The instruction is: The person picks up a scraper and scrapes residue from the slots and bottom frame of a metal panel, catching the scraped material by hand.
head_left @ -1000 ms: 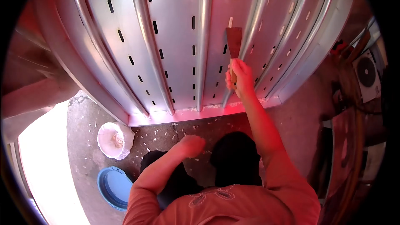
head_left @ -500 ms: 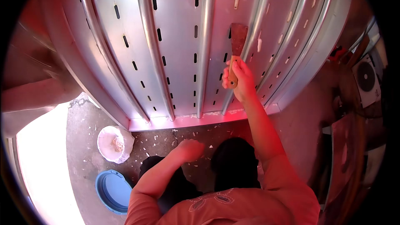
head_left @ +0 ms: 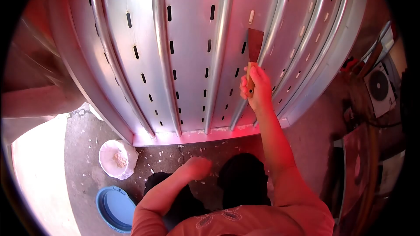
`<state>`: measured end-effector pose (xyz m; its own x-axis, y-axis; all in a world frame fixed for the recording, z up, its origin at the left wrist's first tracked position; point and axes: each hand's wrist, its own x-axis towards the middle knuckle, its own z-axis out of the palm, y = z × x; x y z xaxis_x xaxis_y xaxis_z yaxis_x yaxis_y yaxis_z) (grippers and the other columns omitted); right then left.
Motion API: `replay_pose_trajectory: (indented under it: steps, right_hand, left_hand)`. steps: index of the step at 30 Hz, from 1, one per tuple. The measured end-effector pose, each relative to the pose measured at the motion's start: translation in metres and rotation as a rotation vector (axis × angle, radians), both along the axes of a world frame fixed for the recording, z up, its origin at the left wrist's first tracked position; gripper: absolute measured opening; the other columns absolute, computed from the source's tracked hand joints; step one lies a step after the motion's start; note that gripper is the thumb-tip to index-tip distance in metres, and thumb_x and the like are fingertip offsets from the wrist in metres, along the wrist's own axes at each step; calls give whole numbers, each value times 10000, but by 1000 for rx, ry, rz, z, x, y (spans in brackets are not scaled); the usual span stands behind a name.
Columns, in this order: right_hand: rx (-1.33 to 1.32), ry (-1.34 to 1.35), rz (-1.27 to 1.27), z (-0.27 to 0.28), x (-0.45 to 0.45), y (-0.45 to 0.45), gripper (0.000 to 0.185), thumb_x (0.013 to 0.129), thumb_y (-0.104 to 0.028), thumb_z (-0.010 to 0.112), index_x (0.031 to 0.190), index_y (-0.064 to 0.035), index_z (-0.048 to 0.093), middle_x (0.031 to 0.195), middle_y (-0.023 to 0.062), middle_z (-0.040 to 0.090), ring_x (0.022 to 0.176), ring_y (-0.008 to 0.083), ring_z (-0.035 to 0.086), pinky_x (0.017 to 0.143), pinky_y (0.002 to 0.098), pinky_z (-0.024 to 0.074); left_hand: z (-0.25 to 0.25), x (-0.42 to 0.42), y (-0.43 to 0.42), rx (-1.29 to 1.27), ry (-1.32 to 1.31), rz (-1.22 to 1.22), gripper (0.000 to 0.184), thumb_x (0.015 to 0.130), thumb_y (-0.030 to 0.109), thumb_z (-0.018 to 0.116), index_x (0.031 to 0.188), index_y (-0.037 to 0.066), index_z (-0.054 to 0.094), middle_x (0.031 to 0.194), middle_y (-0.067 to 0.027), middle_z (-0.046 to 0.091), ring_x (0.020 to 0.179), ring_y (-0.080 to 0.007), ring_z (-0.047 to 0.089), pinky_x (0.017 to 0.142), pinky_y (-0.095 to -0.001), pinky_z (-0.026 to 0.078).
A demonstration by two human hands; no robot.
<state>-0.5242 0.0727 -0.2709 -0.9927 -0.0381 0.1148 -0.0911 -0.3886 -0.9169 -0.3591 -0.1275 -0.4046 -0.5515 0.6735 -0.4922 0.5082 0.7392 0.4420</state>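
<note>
My right hand (head_left: 257, 88) is wrapped round the wooden handle of a putty knife (head_left: 255, 46), whose wide, rust-coloured blade points up the panel. The blade lies over a strip of the large slotted metal panel (head_left: 192, 30), beside one of its raised tubes (head_left: 271, 30). Just above the blade is a slot filled with white material (head_left: 251, 17); a dark slot (head_left: 243, 47) shows to its left. My left hand (head_left: 197, 168) is closed, held low near my knees and apart from the panel; its fingers are turned away, hiding anything inside.
On the floor to the left stand a white-lined bin (head_left: 118, 159) with pale scraps inside and a blue basin (head_left: 116, 209). White bits litter the floor around the bin. A fan unit (head_left: 379, 86) and other equipment stand at the right. The panel's bottom ledge (head_left: 197, 137) carries white flakes.
My view has tilted, so the panel sits lower in it. Relative to the slots, the putty knife in my right hand has moved up towards the white-filled one. My left hand stays closed.
</note>
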Motion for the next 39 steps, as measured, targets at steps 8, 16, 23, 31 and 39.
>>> replay_pose_trajectory:
  steps: [8,16,23,31,39]
  right_hand:
    - [-79,146,7,51,-24,-6,311,953,-344,462,1045,-46,474,665,56,488,498,124,453,407,252,341]
    - [128,156,-105,-2,13,-12,254,961,-283,453,1043,-44,480,659,79,511,473,138,481,383,261,362]
    - [102,24,287,15,26,-55,249,965,-268,435,1042,-35,481,649,91,523,436,143,470,367,268,362]
    - [170,311,120,25,-3,-85,242,956,-267,460,1012,-32,479,642,74,514,451,128,468,382,262,364]
    - [20,88,-132,1,-4,-20,245,954,-255,458,1038,-25,460,669,83,522,470,144,485,385,269,373]
  left_hand:
    - [6,5,5,-22,-21,5,290,806,321,627,864,42,678,905,-159,675,907,-317,646,745,-419,523]
    - [8,2,-4,1,8,-17,329,830,351,590,926,41,643,900,-178,655,885,-357,626,751,-446,500]
    - [9,4,-7,40,64,-33,343,835,352,585,893,17,633,852,-192,652,865,-359,630,741,-445,502]
    - [20,9,-13,37,45,35,287,808,323,623,844,43,674,884,-156,672,866,-321,651,750,-418,519]
    - [9,9,-16,57,92,27,307,834,326,590,903,33,648,893,-168,663,894,-340,634,755,-434,510]
